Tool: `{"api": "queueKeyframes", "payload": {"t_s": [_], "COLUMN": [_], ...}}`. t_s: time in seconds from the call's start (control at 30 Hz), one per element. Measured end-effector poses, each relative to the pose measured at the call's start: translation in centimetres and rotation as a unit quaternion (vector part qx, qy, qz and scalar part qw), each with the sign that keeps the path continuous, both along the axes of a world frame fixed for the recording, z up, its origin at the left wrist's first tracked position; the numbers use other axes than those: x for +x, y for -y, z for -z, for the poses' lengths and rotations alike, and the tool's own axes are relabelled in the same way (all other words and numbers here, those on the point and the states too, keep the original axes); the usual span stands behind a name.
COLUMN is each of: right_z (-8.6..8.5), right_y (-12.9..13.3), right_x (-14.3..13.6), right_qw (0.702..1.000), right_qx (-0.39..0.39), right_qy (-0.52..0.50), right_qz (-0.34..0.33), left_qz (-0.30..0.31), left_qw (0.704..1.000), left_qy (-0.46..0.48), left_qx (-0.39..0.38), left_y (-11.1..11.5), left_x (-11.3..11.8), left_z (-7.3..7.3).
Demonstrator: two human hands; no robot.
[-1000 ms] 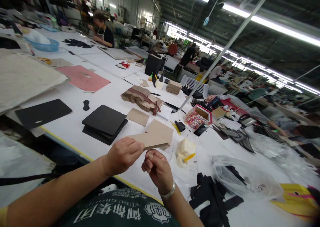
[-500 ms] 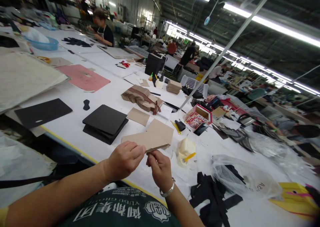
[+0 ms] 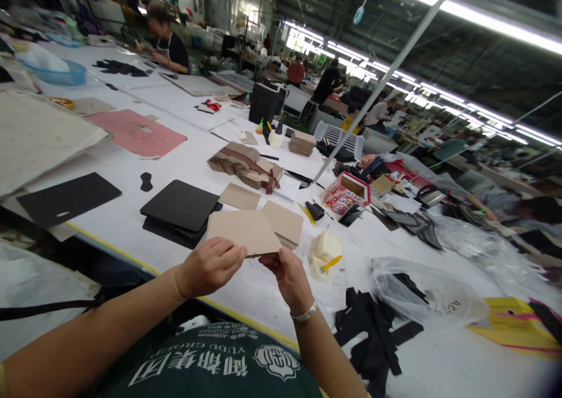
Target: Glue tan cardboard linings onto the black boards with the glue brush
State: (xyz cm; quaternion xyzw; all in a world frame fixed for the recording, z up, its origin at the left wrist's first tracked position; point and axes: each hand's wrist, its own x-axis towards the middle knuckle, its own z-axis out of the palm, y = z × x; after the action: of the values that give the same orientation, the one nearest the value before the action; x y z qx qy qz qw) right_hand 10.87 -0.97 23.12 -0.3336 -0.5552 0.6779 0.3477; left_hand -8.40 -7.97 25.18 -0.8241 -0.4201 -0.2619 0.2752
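Observation:
Between my hands is a flat tan cardboard piece (image 3: 243,231), raised a little over the table and tilted. My left hand (image 3: 214,266) pinches its near left edge. At the near right corner my right hand (image 3: 287,278) grips it, thumb on top and fingers beneath. Behind the held piece, to the right, lies a stack of similar tan cardboard (image 3: 285,219), partly covered by it. A stack of black panels (image 3: 181,208) sits just left of the held piece. Farther back, a single tan sheet (image 3: 239,196) lies flat.
A white glue container (image 3: 325,249) with a yellow brush stands right of my hands. Beyond are a bundle of tan pieces (image 3: 246,165) and a red patterned box (image 3: 346,193). Black strips (image 3: 369,333) and a clear plastic bag (image 3: 425,292) lie right. A slanted pole (image 3: 373,99) rises from the table.
The cardboard piece has swung broader into view and covers more of the stack behind it. My right hand has moved right, to the piece's corner. The whole view has shifted slightly.

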Motion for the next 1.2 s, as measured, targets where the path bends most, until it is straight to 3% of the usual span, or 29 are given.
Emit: {"api": "queueKeyframes", "payload": {"t_s": [0.07,0.13,0.23,0.33,0.43,0.5,0.53,0.6,0.67,0.73,0.77,0.83,0.97,1.1,1.2], "right_z": [0.8,1.4,1.6,0.6,-0.4,-0.4,-0.1,1.2,3.1,5.3,6.5,8.6,11.6,12.9,13.5], "right_y": [-0.5,-1.4,-3.3,-5.0,-5.8,-6.1,-6.3,-6.9,-7.8,-8.3,-8.4,-8.1,-6.4,-5.1,-5.2], "right_x": [-0.3,-0.5,0.0,0.3,-0.6,-1.6,-1.9,-2.0,-0.9,1.1,2.2,4.4,7.1,7.4,7.0], "right_qw": [0.997,0.994,0.964,0.863,0.775,0.755,0.760,0.799,0.852,0.876,0.862,0.793,0.771,0.765,0.740], "right_qx": [-0.040,-0.019,0.138,0.364,0.480,0.492,0.482,0.432,0.366,0.308,0.289,0.240,0.258,0.271,0.236], "right_qy": [0.026,0.087,0.227,0.341,0.363,0.351,0.340,0.311,0.300,0.351,0.412,0.561,0.582,0.583,0.628], "right_qz": [0.055,0.069,0.020,-0.080,-0.194,-0.255,-0.274,-0.280,-0.224,-0.119,-0.062,-0.002,-0.011,-0.027,-0.036], "left_qz": [-0.012,-0.036,-0.039,-0.039,-0.045,-0.043,-0.041,-0.033,-0.036,-0.059,-0.069,-0.078,-0.082,-0.072,-0.070], "left_qw": [1.000,0.997,0.986,0.978,0.952,0.898,0.859,0.766,0.674,0.586,0.547,0.489,0.434,0.394,0.367], "left_qy": [-0.006,-0.004,0.025,0.083,0.123,0.169,0.205,0.303,0.431,0.564,0.618,0.699,0.780,0.819,0.843], "left_qx": [-0.022,-0.072,-0.161,-0.189,-0.277,-0.403,-0.468,-0.566,-0.599,-0.579,-0.559,-0.516,-0.443,-0.411,-0.387], "left_y": [-0.1,-0.2,-0.7,-2.2,-4.4,-5.5,-5.9,-6.0,-5.4,-4.6,-4.2,-3.7,-3.4,-3.1,-2.6], "left_x": [0.8,1.8,2.7,2.5,1.8,1.5,1.4,1.2,1.0,0.7,0.6,0.3,-0.1,-0.2,0.1], "left_z": [0.8,1.8,2.6,2.3,2.4,3.5,4.2,5.8,7.1,7.6,7.6,7.2,5.8,4.6,3.9]}}
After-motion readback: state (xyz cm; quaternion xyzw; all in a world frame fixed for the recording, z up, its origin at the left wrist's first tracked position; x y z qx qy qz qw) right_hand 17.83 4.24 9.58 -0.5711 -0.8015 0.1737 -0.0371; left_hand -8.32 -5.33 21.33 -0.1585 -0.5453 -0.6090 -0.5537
